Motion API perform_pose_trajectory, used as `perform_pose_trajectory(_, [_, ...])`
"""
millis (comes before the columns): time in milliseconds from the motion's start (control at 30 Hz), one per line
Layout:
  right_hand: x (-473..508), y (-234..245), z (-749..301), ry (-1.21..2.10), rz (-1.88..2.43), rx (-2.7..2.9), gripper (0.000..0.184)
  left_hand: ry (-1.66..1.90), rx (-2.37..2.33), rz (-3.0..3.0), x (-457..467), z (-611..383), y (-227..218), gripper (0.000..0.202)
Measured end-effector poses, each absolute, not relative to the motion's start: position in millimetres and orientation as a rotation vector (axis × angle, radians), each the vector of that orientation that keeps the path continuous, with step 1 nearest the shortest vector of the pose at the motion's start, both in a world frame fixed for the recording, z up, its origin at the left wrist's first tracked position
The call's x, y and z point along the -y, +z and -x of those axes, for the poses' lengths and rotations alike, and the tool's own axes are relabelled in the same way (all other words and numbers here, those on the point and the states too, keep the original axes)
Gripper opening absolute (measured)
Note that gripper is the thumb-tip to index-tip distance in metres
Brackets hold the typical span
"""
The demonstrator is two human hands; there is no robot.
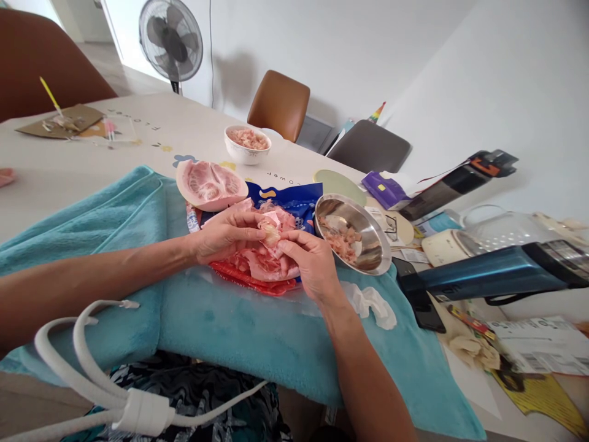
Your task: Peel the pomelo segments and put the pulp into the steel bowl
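Observation:
My left hand [226, 235] and my right hand [309, 263] meet over a pile of pink pomelo peel and membrane [262, 264] lying on a red and blue plastic bag [294, 202]. Both hands pinch a small pale segment of pomelo flesh [270, 232] between their fingertips. A pomelo half shell [209, 184] lies just beyond my left hand. To the right of my right hand stands a steel bowl [368, 258] with pink fruit pieces in it.
A teal towel [230, 331] covers the near table. A white bowl of fruit pieces [247, 145] sits farther back. A dark blue bottle [488, 273], a phone [418, 301], papers [538, 347] and a jug [497, 230] crowd the right. Behind are a brown chair [278, 103] and a fan [171, 40].

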State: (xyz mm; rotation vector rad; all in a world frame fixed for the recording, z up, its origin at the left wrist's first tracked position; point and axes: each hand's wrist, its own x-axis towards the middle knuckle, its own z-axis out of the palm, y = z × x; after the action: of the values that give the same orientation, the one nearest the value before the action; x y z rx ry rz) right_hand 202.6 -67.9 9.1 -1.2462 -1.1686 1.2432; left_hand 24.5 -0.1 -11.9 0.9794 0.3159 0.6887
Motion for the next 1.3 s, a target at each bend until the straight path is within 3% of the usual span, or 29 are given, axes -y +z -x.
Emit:
perform_pose_trajectory(300, [66.3,8.0,-201.7,1.441,1.068,0.980,0.007,0.596,-0.305,-0.889,0.2,-26.1,-10.7,0.020])
perform_pose_trajectory(667, [70.8,7.3,-195.7,1.053,1.243,1.181,0.008,0.722,-0.406,-0.874,0.2,-25.9,-8.8,0.038])
perform_pose_trajectory(1000, [74.3,6.9,-197.8,0.784,1.370,1.468,0.012,0.724,-0.365,-0.982,-1.3,-26.3,-8.8,0.008])
perform_pose_trajectory(1300, [74.7,8.3,-208.5,0.559,1.294,1.485,0.013,0.681,-0.408,-1.028,5.1,-25.5,-7.6,0.023])
